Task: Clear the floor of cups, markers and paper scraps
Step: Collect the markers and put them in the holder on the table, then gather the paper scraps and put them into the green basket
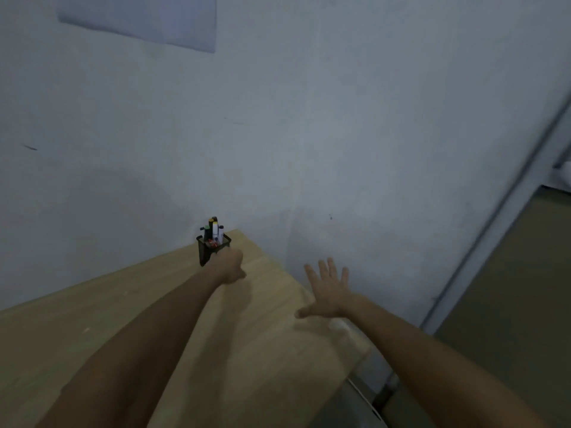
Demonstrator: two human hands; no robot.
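The left hand (pixel 227 267) is reaching out to a black mesh holder (pixel 213 247) at the far corner of the wooden table (pixel 123 319), near the wall. The hand is touching or covering the holder's near side, but its fingers are hidden behind the knuckles, so I cannot tell whether they are clamping the rim or just resting against it. Markers (pixel 214 228) are standing upright in the holder, caps up, poking out at the hand's 12 o'clock.

At the left hand's 3 o'clock, well apart, the right hand (pixel 327 291) is hovering flat over the table's right edge, fingers spread and straight, holding nothing.

Judging progress: at least some markers are sitting in the holder on the table, so that part looks to be partly or wholly dealt with. Only a strip of floor (pixel 509 304) is showing at 4 o'clock, and no cups or paper scraps are showing on it. The rest of the floor is out of view, so what is remaining cannot be told.
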